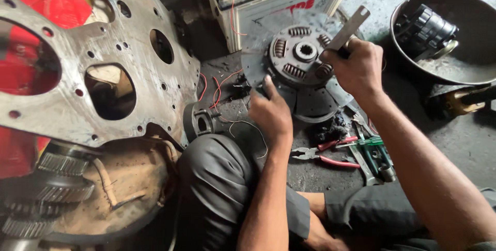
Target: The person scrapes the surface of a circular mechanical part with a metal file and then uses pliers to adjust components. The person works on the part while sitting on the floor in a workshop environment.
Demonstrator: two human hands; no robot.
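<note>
Gripping the clutch disc (297, 70) by its lower rim, left hand (271, 114) tilts it on the greasy floor (454, 137). Right hand (356, 67) clenches a flat metal wrench (347, 31) over the hub. Red-handled pliers (323, 157) lie near.

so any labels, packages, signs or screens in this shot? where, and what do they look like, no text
Battery: top centre, behind the clutch disc that the left hand steadies; boxy white case, dark top, red lettering on its front, thin red wire.
Red panel: top left, behind the grey metal plate; no marking readable.
No screens, signs or packages.
</note>
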